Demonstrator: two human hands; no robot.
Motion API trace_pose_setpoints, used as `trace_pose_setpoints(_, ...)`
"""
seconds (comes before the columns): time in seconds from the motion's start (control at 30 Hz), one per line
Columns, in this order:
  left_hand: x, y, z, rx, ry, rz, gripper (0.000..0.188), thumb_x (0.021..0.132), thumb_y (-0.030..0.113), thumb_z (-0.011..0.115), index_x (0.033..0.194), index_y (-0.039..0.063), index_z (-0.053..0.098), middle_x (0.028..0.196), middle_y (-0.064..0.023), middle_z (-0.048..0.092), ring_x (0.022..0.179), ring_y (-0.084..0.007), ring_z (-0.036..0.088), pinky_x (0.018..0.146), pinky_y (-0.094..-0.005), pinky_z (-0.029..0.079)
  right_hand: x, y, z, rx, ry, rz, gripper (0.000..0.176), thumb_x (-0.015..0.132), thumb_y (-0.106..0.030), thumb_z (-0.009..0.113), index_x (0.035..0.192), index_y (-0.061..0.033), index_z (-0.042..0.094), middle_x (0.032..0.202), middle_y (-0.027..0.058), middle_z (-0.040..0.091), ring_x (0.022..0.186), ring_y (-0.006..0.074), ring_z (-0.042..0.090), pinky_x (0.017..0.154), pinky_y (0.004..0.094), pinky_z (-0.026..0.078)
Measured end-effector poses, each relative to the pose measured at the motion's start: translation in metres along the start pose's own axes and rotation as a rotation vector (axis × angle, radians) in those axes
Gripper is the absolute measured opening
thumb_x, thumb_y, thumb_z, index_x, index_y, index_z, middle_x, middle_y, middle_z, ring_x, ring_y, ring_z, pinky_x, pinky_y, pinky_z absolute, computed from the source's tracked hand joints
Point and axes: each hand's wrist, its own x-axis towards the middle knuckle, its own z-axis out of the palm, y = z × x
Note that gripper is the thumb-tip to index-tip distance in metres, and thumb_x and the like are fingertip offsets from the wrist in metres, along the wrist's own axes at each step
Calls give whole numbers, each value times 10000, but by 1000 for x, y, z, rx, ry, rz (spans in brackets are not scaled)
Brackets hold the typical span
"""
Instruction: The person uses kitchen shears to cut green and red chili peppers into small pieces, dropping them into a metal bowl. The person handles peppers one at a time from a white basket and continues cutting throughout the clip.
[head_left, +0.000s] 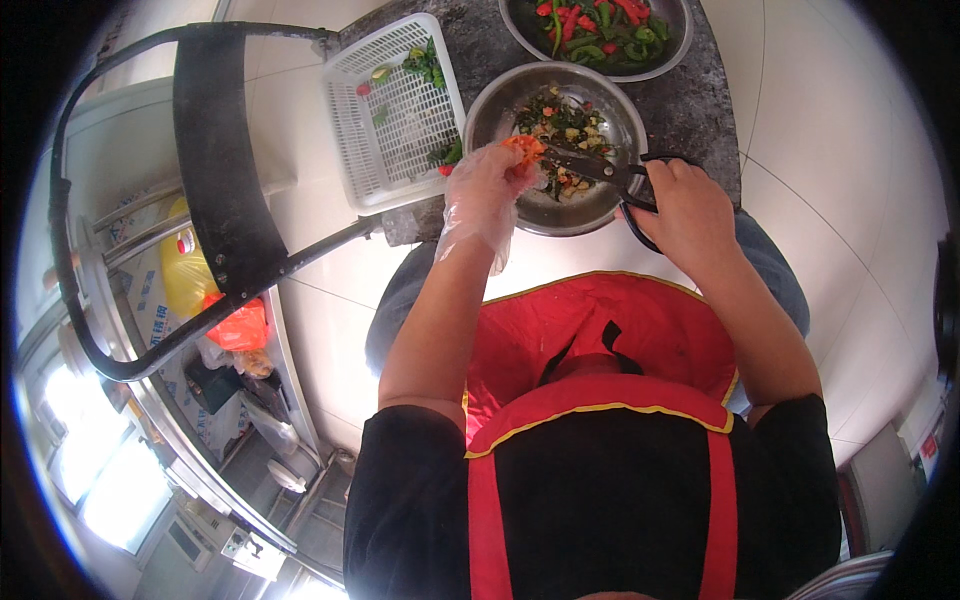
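Note:
My left hand (484, 184), in a clear plastic glove, holds an orange-red pepper (525, 150) over the near left part of a steel bowl (630, 120). My right hand (690, 210) grips the black handles of a pair of scissors (607, 171), whose blades reach left to the pepper. Whether the blades are parted is hard to tell. Dark green scraps, seeds and pale bits (574, 135) lie in the bowl below. Behind it a second steel bowl (686, 45) holds red and green peppers (600, 30). A white plastic basket (456, 105) at the left contains a few peppers and green pieces (425, 64).
The bowls and basket stand on a worn dark tabletop (694, 112). A chair with a black metal frame (315, 259) is at the left, beside a shelf with a yellow bag (184, 262) and a red plastic bag (240, 326). My knees are close to the table's near edge.

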Motion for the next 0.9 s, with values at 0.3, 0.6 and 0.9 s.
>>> trace_pose_setpoints(0.3, 5, -3, -9, -340, -100, -146, 167, 964, 100, 524, 1036, -40, 580, 883, -126, 619, 741, -195, 640, 673, -307, 604, 3, 2, 4, 46, 41, -11, 572, 761, -466, 789, 1117, -44, 641, 992, 140, 655, 938, 345, 653, 786, 453, 527)
trace_pose_setpoints(0.6, 11, -10, -12, -380, -123, -182, 155, 971, 107, 523, 1022, -32, 571, 831, -117, 607, 692, -189, 623, 647, -322, 619, 5, 1, 8, 90, -9, 8, 511, 791, -466, 774, 1061, -53, 640, 920, 142, 678, 862, 344, 687, 726, 454, 543)
trace_pose_setpoints(0.9, 0, -12, 0, -147, -28, -153, 151, 931, 88, 559, 995, -45, 591, 867, -124, 601, 762, -196, 600, 725, -302, 536, 11, 8, 21, 559, -407, 158, 586, 829, -585, 737, 750, -6, 695, 652, 153, 652, 636, 287, 673, 598, 395, 490)
